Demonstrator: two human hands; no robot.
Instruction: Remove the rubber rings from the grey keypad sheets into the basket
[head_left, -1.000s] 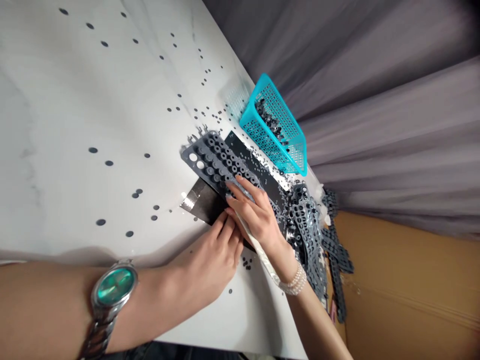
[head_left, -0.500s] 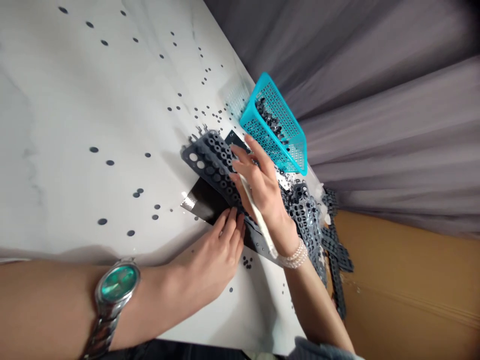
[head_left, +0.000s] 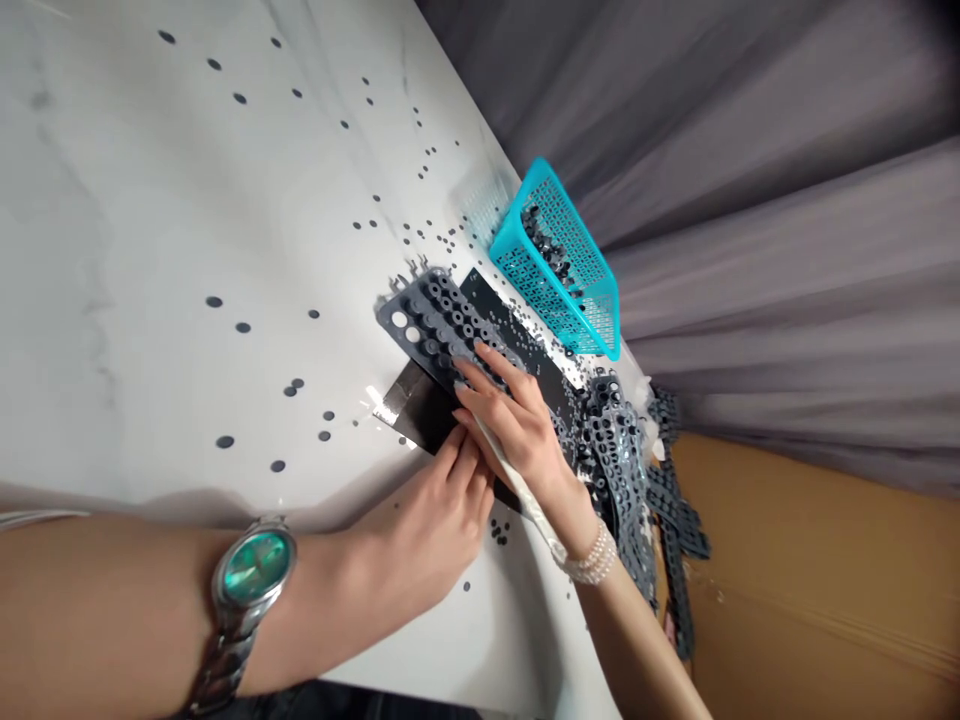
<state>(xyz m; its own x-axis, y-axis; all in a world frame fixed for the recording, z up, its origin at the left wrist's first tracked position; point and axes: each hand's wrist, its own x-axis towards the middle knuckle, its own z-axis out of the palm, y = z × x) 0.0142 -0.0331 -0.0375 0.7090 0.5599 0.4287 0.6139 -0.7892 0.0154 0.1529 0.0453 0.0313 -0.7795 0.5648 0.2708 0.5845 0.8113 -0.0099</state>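
The right grip (head_left: 521,430) is closed around a thin white stick (head_left: 517,490), and its fingers (head_left: 480,365) lie on a grey rubber mat (head_left: 420,320) full of round holes. The mat lies right under that grip, and its long side runs from the top left to the bottom right of the view. The left grip (head_left: 424,530) is open, just beside the right grip, with its fingers on a black sheet (head_left: 424,415) under the mat. Small black dots (head_left: 240,327) lie on the white desk (head_left: 150,250). A blue basket (head_left: 559,265) and a heap of grey strips (head_left: 619,470) sit by the desk edge, with a grey curtain (head_left: 750,200) and a brown box (head_left: 810,570) beyond.
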